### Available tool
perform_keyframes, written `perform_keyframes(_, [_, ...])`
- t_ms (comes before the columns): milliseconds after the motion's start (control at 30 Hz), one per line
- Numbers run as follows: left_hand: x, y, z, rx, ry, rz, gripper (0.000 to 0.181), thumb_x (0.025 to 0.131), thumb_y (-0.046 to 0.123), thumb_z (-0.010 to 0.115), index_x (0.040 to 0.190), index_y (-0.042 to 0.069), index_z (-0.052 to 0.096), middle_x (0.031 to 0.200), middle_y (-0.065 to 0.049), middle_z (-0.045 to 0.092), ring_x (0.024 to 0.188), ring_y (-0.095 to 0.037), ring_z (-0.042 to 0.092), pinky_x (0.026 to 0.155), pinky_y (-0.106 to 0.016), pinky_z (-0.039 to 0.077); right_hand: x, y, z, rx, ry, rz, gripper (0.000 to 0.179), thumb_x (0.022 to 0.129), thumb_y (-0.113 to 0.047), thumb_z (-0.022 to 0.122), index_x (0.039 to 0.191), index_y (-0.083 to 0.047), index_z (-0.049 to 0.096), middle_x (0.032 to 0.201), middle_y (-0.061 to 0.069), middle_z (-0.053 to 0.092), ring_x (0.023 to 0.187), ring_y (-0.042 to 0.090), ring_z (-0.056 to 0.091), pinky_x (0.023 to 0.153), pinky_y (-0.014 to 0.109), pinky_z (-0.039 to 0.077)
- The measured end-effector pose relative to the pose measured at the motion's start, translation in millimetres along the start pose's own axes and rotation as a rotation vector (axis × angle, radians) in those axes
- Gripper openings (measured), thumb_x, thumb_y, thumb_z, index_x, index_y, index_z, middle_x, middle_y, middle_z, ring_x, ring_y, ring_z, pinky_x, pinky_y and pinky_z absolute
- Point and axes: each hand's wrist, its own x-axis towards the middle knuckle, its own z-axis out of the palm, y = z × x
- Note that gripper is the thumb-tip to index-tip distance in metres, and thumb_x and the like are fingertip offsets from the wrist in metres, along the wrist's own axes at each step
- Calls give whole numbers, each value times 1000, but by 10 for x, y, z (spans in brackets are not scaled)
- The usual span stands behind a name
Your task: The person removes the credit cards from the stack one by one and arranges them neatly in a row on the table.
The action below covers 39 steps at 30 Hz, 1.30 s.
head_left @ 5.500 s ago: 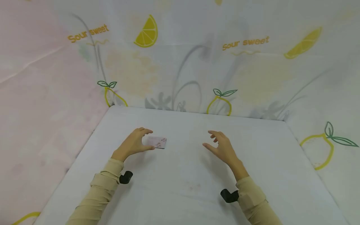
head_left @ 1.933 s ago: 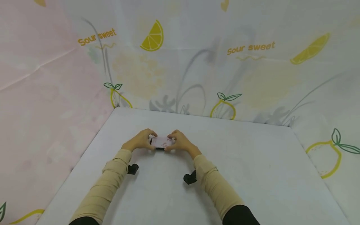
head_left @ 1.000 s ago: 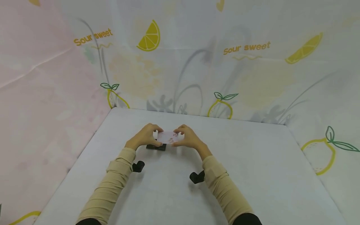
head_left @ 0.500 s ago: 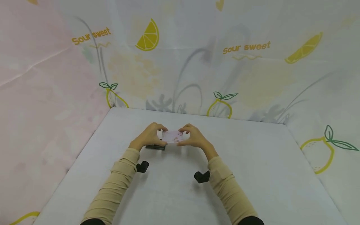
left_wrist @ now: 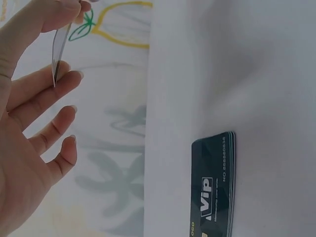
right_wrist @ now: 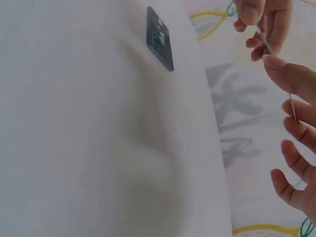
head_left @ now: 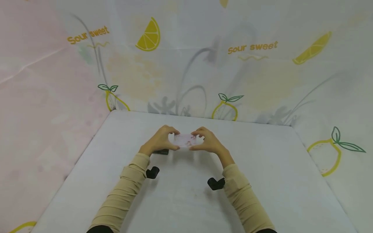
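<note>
While holding up a pale, flower-printed card [head_left: 185, 140] over the white table [head_left: 192, 204], pinches it near one end with left hand [head_left: 160, 138] and near the other with right hand [head_left: 212, 142], setting thumbs on the near edge and fingertips on the far one. Covers the corners with those grips, and in the head view hides part of the dark card stack [head_left: 161, 151] behind left hand. Better seen in the left wrist view, with "Vip" legible on top, though cut off at the lower border. Hard to read the card's print from either wrist, being turned nearly edge-on there. In the right wrist view, cut off at the side for right hand and at the top for left hand. Hard to make out, beyond their outline, the black pieces [head_left: 152, 172] at the cuffs of the beige sleeves [head_left: 118, 195]. Holds the card apart from the table, above and to the right of the stack, casting soft shadows beneath. Leaves a strip of white up to the table's far edge, well short of the patterned backdrop [head_left: 180, 64], with broader room beyond right hand and toward the body.
</note>
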Motion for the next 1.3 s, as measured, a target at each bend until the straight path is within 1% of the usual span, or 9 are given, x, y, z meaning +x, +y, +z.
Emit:
perform_keyframes(200, [101, 80, 73, -9, 6, 43, 52, 63, 19, 84, 106, -4, 67, 105, -15, 66, 97, -34, 54, 84, -43, 44, -79, 56, -121, 2, 18, 3, 57, 67, -22, 85, 116, -2, 64, 109, 11, 57, 97, 28, 53, 80, 41, 47])
perform_keyframes(367, [173, 131, 137, -7, 0, 57, 52, 63, 19, 84, 107, -3, 67, 105, -14, 66, 96, -32, 54, 84, -42, 45, -141, 94, -196, 7, 20, 8, 56, 67, -21, 85, 116, -2, 65, 110, 12, 57, 97, 29, 53, 81, 44, 47])
perform_keyframes(633, [263, 183, 230, -14, -10, 75, 53, 64, 22, 84, 107, -3, 67, 105, -14, 66, 97, -35, 54, 83, -42, 45, -230, 164, -292, 19, 28, 9, 56, 68, -21, 85, 116, 0, 64, 109, 13, 56, 98, 32, 53, 82, 50, 46])
perform_keyframes(767, [317, 221, 289, -11, -18, 81, 52, 64, 22, 84, 107, -2, 67, 104, -13, 67, 96, -32, 54, 83, -41, 45, -288, 193, -348, 30, 34, 29, 56, 67, -20, 85, 116, -1, 64, 108, 12, 57, 97, 31, 53, 82, 49, 46])
perform_keyframes(867, [361, 269, 326, -23, -16, 89, 52, 64, 21, 84, 107, -3, 67, 104, -13, 67, 96, -33, 55, 83, -41, 45, -332, 224, -395, 32, 42, 42, 57, 67, -21, 85, 116, -2, 64, 108, 11, 57, 97, 30, 53, 82, 49, 46])
perform_keyframes(1000, [427, 325, 373, -32, -16, 109, 51, 64, 21, 83, 107, -3, 67, 104, -14, 66, 96, -35, 55, 83, -41, 45, -391, 262, -462, 46, 51, 51, 57, 68, -21, 85, 117, -1, 63, 110, 12, 57, 99, 31, 52, 84, 53, 45])
perform_keyframes(1200, [509, 381, 446, -36, -18, 134, 50, 64, 20, 83, 105, -3, 68, 102, -13, 67, 94, -28, 55, 83, -38, 45, -474, 329, -545, 37, 51, 46, 56, 69, -20, 84, 117, 0, 63, 110, 13, 57, 99, 30, 52, 83, 52, 46])
perform_keyframes(1300, [545, 406, 494, -40, -22, 138, 50, 64, 20, 83, 105, -3, 68, 102, -13, 67, 93, -28, 55, 83, -38, 46, -511, 363, -578, 38, 50, 46, 56, 70, -20, 84, 117, 0, 63, 110, 13, 57, 99, 30, 52, 83, 53, 46])
